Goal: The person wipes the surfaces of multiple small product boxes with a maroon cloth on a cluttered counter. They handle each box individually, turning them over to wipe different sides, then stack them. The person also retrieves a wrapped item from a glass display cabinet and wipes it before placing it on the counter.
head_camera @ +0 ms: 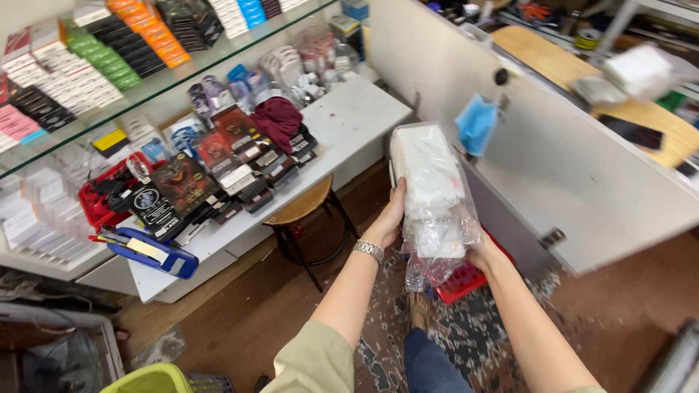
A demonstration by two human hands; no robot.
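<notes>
A white block wrapped in clear plastic (pixel 431 196) is held upright above the floor beside the stool (pixel 304 207) — gripped by the left hand (pixel 391 216), fingers curled around its edge, and supported underneath by the mostly hidden right hand (pixel 482 253).

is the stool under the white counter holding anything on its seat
No, the round wooden stool shows a bare seat, while both hands hold the plastic-wrapped white bundle beside it.
</notes>
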